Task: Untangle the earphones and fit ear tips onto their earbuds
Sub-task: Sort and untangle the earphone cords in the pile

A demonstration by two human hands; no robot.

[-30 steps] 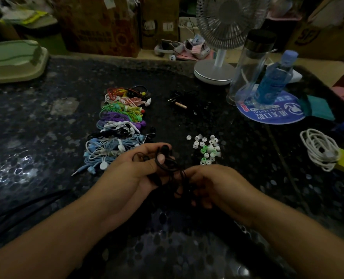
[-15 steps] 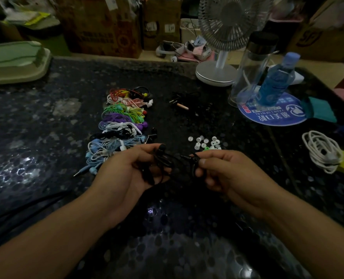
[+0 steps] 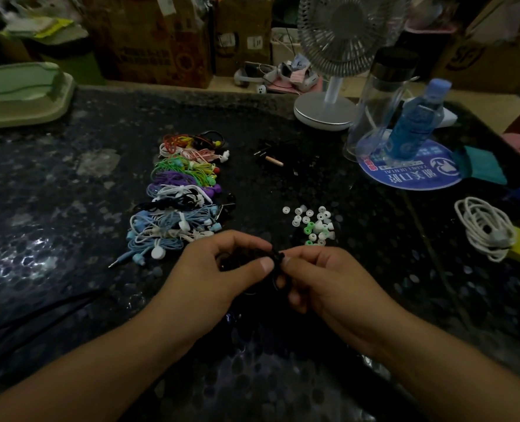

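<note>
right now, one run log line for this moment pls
left hand: holds black earphones | right hand: pinches same | ear tips: loose on table, none picked up

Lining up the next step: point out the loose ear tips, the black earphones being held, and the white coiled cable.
ear tips (image 3: 312, 224), head view, middle of the pile.
black earphones (image 3: 278, 257), head view, part between the thumbs.
white coiled cable (image 3: 482, 226), head view, middle of the coil.

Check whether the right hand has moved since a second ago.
Yes. The right hand has moved up toward the ear tips and closer to the left hand, both pinching the black earphones.
</note>
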